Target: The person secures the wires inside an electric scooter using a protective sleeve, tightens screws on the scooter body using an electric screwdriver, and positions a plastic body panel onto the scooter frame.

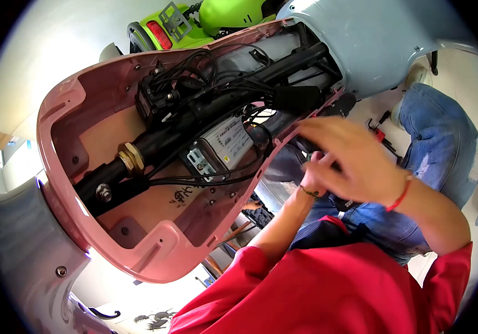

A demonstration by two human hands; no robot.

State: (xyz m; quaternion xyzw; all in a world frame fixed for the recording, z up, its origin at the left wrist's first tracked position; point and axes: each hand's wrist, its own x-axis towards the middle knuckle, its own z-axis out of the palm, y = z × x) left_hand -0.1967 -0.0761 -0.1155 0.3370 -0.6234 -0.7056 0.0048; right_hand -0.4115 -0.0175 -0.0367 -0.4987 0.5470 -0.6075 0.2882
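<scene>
Between my body and the pink scooter body shell (150, 273), my two hands are close together. My left hand (318, 173), a cord bracelet at its wrist, is closed, partly covered by the other hand. Something dark shows by its fingers, too hidden to name. Above it, my right hand (356, 158), with a red string at the wrist, is smeared by motion; its fingers stretch toward the shell's edge. Inside the shell are a black frame tube (194, 119) with a brass nut (131, 158), a silver labelled controller box (225, 146) and black cables (200, 179).
A green scooter (230, 15) with a red tail light stands behind. Grey-blue panels (372, 44) adjoin the shell at upper right, and a glossy grey panel (38, 245) at lower left. A red and black tool (381, 135) lies beyond my jeans-clad leg (439, 128).
</scene>
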